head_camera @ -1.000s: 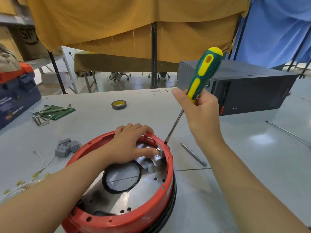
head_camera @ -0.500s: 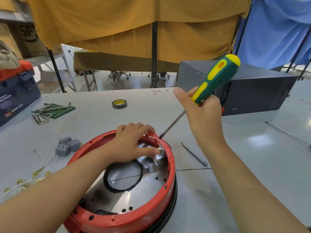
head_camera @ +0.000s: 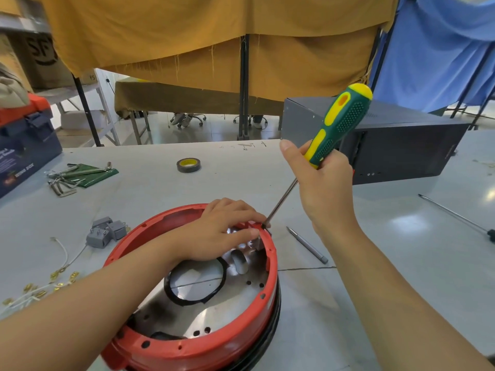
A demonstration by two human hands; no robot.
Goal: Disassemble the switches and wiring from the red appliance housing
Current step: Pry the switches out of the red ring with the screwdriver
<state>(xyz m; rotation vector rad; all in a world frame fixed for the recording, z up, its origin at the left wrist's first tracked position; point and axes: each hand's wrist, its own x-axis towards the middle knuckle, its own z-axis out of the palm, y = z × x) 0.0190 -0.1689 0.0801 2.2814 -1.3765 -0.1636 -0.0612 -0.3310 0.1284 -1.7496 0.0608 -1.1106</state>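
Your right hand grips the screwdriver by its green-and-yellow handle; its long axis slants from upper right down to lower left, tip meeting the far rim of the red housing. Your left hand rests curled over that same rim beside the tip, thumb apparently pressing a small metal part inside, though that contact is hard to see. Removed grey switches lie left of the housing

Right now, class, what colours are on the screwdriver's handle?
Dark green and yellow on the screwdriver, seen in the head view.
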